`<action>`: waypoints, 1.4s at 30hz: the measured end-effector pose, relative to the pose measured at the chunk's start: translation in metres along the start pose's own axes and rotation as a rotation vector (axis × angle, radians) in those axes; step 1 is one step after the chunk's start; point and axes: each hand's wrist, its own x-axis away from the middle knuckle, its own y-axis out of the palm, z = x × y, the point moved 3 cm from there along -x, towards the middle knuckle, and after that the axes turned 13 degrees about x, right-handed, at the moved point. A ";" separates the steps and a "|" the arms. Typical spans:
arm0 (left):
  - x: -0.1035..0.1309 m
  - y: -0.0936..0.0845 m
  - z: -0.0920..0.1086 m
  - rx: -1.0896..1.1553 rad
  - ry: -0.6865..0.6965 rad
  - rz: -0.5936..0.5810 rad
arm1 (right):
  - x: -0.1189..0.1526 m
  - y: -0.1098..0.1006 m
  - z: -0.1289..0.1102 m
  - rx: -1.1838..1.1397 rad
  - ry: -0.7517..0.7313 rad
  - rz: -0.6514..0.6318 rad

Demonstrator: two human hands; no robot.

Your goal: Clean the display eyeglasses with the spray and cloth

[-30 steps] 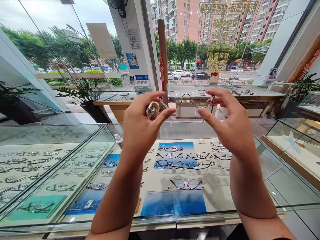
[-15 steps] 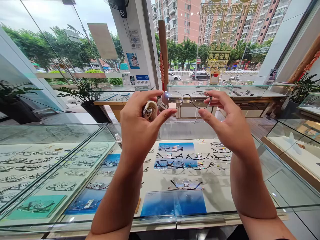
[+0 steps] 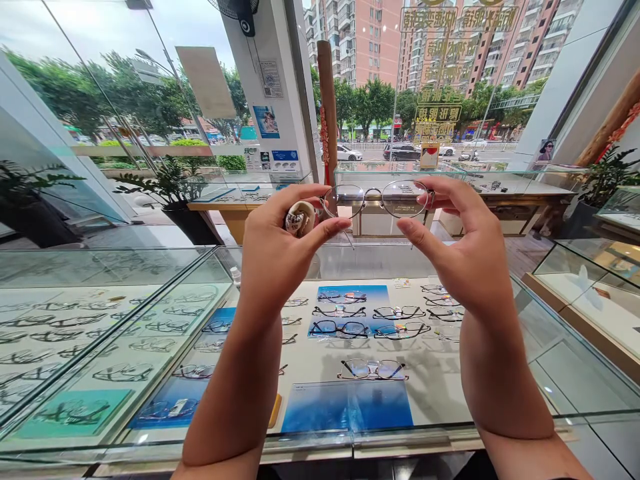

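Note:
A pair of round, thin-rimmed eyeglasses (image 3: 373, 191) is held up in front of me, above the glass display counter. My left hand (image 3: 280, 247) pinches its left side between thumb and fingers. A cream-coloured object with dark markings (image 3: 299, 219) is also tucked in the left palm; I cannot make out what it is. My right hand (image 3: 465, 247) grips the right side of the glasses by the rim and hinge. Both lenses face along my line of sight, and the temples are mostly hidden behind the hands.
Below lies a glass display case (image 3: 353, 437) with several rows of eyeglass frames (image 3: 340, 329) on white and blue sheets. Another glass case (image 3: 595, 293) stands at the right. Potted plants (image 3: 173, 193) and a further counter (image 3: 500, 190) line the window.
The eyeglasses have turned slightly in my hands, their right side swinging a little rightward. My right hand has shifted slightly right; the left hand has barely moved.

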 end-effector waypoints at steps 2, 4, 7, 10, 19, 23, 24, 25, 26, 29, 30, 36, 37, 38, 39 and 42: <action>0.000 0.000 0.002 -0.004 0.033 0.006 | 0.000 0.001 0.001 0.005 -0.015 0.009; -0.001 0.000 0.003 -0.010 0.106 0.027 | 0.000 0.002 0.002 0.009 -0.038 0.035; 0.000 0.002 0.002 -0.016 0.208 0.070 | 0.000 0.005 0.003 0.006 -0.073 0.104; 0.000 0.007 -0.005 0.003 0.239 0.085 | 0.000 0.007 0.000 0.033 -0.079 0.137; 0.002 0.024 -0.014 0.044 0.204 0.111 | 0.003 0.006 -0.017 0.105 -0.089 0.134; 0.004 0.028 -0.014 0.012 0.222 0.135 | 0.004 0.008 -0.016 0.081 -0.045 0.091; 0.005 0.028 -0.014 0.009 0.228 0.144 | 0.004 0.008 -0.015 0.078 -0.040 0.093; 0.006 0.028 -0.013 0.012 0.232 0.154 | 0.004 0.009 -0.014 0.079 -0.036 0.098; 0.008 0.028 -0.012 0.019 0.232 0.166 | 0.003 0.009 -0.013 0.083 -0.032 0.103; 0.012 0.027 -0.007 0.029 0.222 0.200 | 0.002 0.011 -0.008 0.085 -0.016 0.105; 0.013 0.027 -0.005 0.022 0.216 0.208 | 0.002 0.012 -0.007 0.075 -0.011 0.097; 0.016 0.027 0.003 -0.028 0.250 0.228 | 0.002 0.013 -0.004 0.071 -0.026 0.101; 0.016 0.027 0.004 -0.042 0.265 0.233 | 0.002 0.013 -0.004 0.084 -0.030 0.108; 0.017 0.027 0.004 -0.060 0.276 0.240 | 0.002 0.013 -0.005 0.094 -0.032 0.111; 0.017 0.026 0.004 -0.076 0.282 0.247 | 0.002 0.013 -0.005 0.101 -0.032 0.113; 0.018 0.026 0.003 -0.061 0.270 0.240 | 0.002 0.013 -0.005 0.105 -0.033 0.122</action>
